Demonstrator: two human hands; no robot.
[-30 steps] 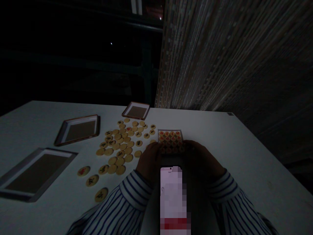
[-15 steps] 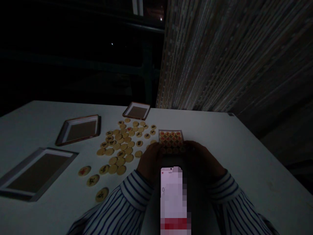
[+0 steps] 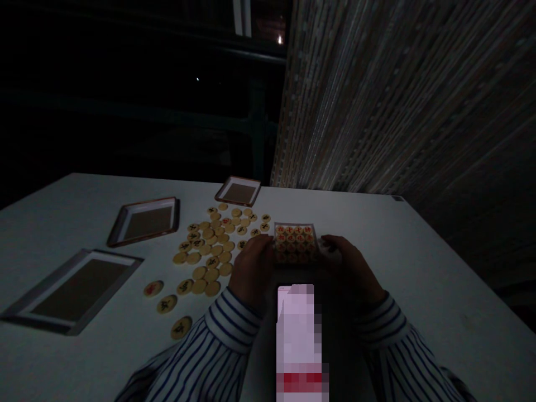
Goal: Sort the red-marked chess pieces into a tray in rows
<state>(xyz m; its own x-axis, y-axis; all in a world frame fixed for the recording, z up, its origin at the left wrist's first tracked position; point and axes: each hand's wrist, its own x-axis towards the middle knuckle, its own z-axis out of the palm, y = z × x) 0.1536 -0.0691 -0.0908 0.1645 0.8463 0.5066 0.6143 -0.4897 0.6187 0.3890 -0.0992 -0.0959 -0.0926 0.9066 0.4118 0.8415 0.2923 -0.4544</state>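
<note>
A small shallow box (image 3: 317,258) stands in front of me, filled with rows of round Chinese chess pieces (image 3: 295,238) marked in red. At its left side is my left hand (image 3: 252,269), fingertips close against the edge and fingers loosely bent. Beside the right edge my right hand (image 3: 350,267) has thumb and fingers apart, with a slight gap to the box. Dark shadow hides the undersides of both hands. Between my forearms lies a phone (image 3: 298,329) with a lit screen, partly pixelated.
Loose chess pieces (image 3: 211,274) spread over the white table (image 3: 368,218) left of my hands, some face down, some marked black or red. Three shallow trays or lids, a large one (image 3: 79,293), a middle one (image 3: 144,220) and a small one (image 3: 238,191), lie beyond. A string curtain (image 3: 335,111) hangs behind.
Both hands have eased outward from the box's lower corners to its sides, showing more of its lower rows. The whole view has shifted slightly.
</note>
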